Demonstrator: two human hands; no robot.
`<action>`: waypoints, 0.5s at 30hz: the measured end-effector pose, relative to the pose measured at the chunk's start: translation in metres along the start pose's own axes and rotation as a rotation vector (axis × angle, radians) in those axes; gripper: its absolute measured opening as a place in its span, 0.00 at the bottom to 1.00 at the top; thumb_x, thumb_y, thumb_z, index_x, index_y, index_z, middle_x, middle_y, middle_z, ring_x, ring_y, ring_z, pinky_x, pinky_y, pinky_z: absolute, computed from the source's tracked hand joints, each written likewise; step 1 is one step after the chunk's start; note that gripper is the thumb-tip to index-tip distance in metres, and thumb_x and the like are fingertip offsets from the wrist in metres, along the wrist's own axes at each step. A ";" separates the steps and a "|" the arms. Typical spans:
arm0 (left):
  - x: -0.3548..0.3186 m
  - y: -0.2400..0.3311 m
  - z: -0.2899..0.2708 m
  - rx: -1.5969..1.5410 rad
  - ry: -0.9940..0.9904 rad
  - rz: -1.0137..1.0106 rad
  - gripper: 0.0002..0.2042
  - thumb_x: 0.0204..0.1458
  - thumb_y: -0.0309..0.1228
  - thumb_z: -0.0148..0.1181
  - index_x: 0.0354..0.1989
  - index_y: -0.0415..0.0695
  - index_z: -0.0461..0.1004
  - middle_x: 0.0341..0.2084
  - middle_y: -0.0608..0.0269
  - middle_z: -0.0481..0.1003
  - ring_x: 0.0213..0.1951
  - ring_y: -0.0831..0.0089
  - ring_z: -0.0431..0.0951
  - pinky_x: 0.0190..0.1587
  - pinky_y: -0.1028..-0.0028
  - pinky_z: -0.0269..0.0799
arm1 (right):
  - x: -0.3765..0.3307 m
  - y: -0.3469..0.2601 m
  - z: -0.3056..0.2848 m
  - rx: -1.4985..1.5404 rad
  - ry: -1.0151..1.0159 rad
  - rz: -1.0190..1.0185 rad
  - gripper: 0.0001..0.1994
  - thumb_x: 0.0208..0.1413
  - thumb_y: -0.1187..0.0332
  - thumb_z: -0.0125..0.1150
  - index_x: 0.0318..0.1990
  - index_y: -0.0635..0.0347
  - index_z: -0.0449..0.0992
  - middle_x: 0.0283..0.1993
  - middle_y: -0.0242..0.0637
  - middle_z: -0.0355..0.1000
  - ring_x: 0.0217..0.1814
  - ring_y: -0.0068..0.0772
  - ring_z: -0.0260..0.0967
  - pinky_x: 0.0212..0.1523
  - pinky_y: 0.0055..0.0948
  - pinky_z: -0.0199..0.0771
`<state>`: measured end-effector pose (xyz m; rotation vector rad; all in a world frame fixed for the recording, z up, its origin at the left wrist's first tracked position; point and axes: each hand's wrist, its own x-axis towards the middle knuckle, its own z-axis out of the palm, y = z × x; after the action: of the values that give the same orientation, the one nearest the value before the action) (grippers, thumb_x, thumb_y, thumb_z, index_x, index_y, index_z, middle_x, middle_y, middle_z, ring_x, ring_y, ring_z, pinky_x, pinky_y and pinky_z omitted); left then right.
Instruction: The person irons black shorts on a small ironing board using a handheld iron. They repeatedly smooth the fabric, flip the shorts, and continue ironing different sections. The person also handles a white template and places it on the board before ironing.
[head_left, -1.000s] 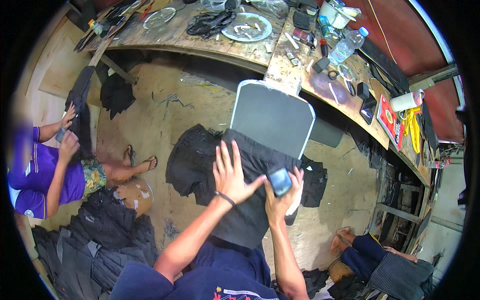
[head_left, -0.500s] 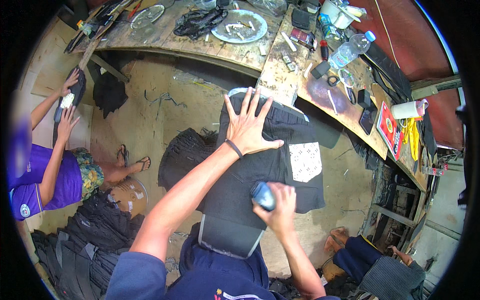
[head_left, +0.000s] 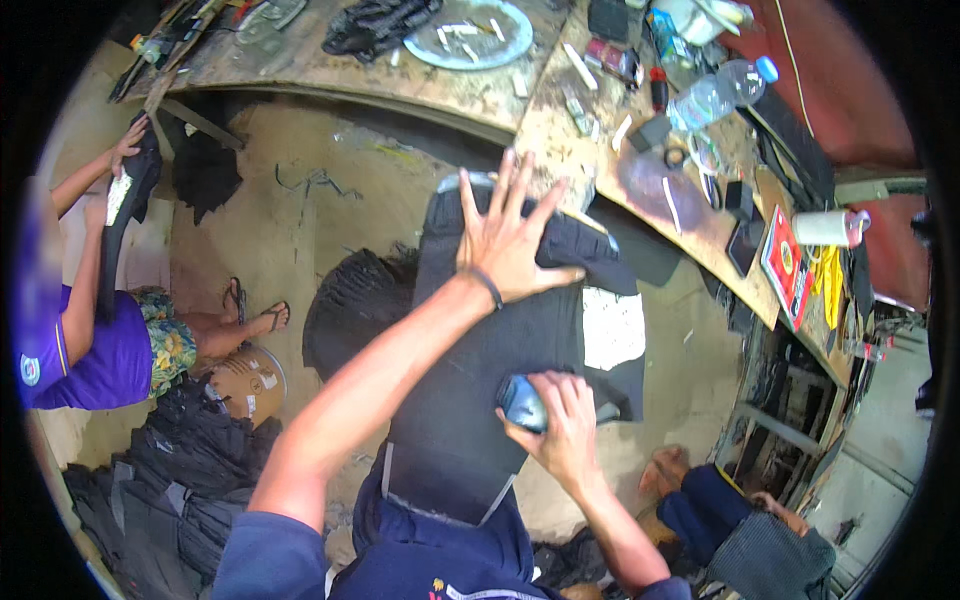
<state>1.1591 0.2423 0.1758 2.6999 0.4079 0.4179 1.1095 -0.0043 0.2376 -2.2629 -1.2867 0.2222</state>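
Note:
A black garment [head_left: 480,345], like a pair of trousers or shorts, lies over a dark board [head_left: 440,485] that runs from my lap toward the table. My left hand [head_left: 510,245] presses flat on its upper part, fingers spread and thumb pointing right. A white patterned cloth patch [head_left: 613,330] shows on the garment's right side. Below that, my right hand [head_left: 565,425] grips a rounded, shiny blue-grey object [head_left: 523,403] against the black cloth. The object's exact kind does not show.
A wooden table [head_left: 300,75] curves across the far side. It carries a plate [head_left: 470,60] with white sticks, a plastic bottle [head_left: 710,100] and a red book [head_left: 785,265]. Black cloth heaps [head_left: 190,470] lie left. Co-workers sit at left [head_left: 110,340] and lower right [head_left: 770,550].
My right hand and the blue-grey object have shifted only slightly on the cloth. My left hand stays spread on top. The left co-worker's hands have moved on their dark cloth.

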 end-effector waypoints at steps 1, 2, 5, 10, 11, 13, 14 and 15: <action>0.001 -0.002 0.002 -0.026 -0.045 -0.014 0.64 0.37 0.81 0.68 0.83 0.59 0.60 0.85 0.42 0.41 0.86 0.42 0.36 0.76 0.20 0.25 | 0.004 0.003 0.003 0.044 -0.018 0.111 0.31 0.43 0.57 0.89 0.51 0.62 0.80 0.49 0.44 0.78 0.53 0.51 0.76 0.54 0.47 0.78; 0.003 -0.004 0.003 -0.040 -0.015 -0.008 0.64 0.36 0.81 0.68 0.83 0.60 0.61 0.85 0.41 0.41 0.86 0.42 0.36 0.76 0.20 0.25 | 0.009 0.009 0.007 0.111 0.073 0.076 0.30 0.43 0.57 0.88 0.50 0.62 0.80 0.48 0.45 0.79 0.52 0.51 0.76 0.53 0.46 0.78; 0.004 -0.005 0.006 -0.022 0.038 0.003 0.64 0.34 0.83 0.67 0.82 0.61 0.63 0.85 0.43 0.44 0.86 0.41 0.35 0.75 0.18 0.25 | 0.017 0.016 0.016 -0.026 0.151 0.179 0.29 0.42 0.60 0.88 0.49 0.63 0.81 0.45 0.46 0.79 0.47 0.50 0.77 0.51 0.45 0.79; 0.004 -0.003 0.008 0.023 0.112 0.155 0.52 0.41 0.79 0.67 0.73 0.59 0.74 0.80 0.52 0.58 0.84 0.45 0.45 0.74 0.15 0.29 | -0.014 -0.030 0.015 0.020 0.144 0.099 0.29 0.40 0.59 0.89 0.48 0.62 0.81 0.44 0.42 0.79 0.46 0.48 0.77 0.48 0.45 0.79; 0.002 -0.002 0.008 0.037 0.113 0.207 0.50 0.43 0.78 0.67 0.71 0.59 0.76 0.80 0.54 0.60 0.84 0.46 0.47 0.74 0.16 0.30 | -0.025 -0.044 0.013 0.061 0.055 0.158 0.29 0.39 0.58 0.90 0.47 0.62 0.81 0.44 0.41 0.79 0.46 0.48 0.77 0.48 0.45 0.79; 0.004 -0.003 0.010 0.038 0.151 0.309 0.41 0.50 0.73 0.66 0.65 0.57 0.79 0.77 0.58 0.65 0.82 0.50 0.54 0.76 0.17 0.32 | -0.026 -0.055 0.011 0.159 -0.030 0.108 0.30 0.39 0.57 0.90 0.47 0.61 0.81 0.44 0.41 0.78 0.45 0.47 0.76 0.46 0.44 0.79; 0.004 -0.004 0.010 0.004 0.161 0.336 0.39 0.51 0.71 0.67 0.64 0.56 0.80 0.77 0.58 0.65 0.82 0.51 0.54 0.76 0.17 0.34 | -0.015 -0.055 0.011 0.125 0.001 0.137 0.30 0.40 0.57 0.90 0.47 0.62 0.81 0.43 0.41 0.78 0.45 0.47 0.76 0.46 0.45 0.79; 0.006 -0.005 0.010 -0.007 0.168 0.332 0.39 0.51 0.71 0.67 0.64 0.56 0.80 0.77 0.58 0.65 0.82 0.51 0.53 0.75 0.17 0.34 | 0.000 -0.053 0.014 0.097 0.045 0.159 0.29 0.40 0.57 0.90 0.47 0.62 0.81 0.43 0.42 0.78 0.45 0.48 0.76 0.46 0.45 0.79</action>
<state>1.1670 0.2455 0.1659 2.7387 -0.0016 0.7396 1.0646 0.0228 0.2531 -2.2749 -1.0507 0.2829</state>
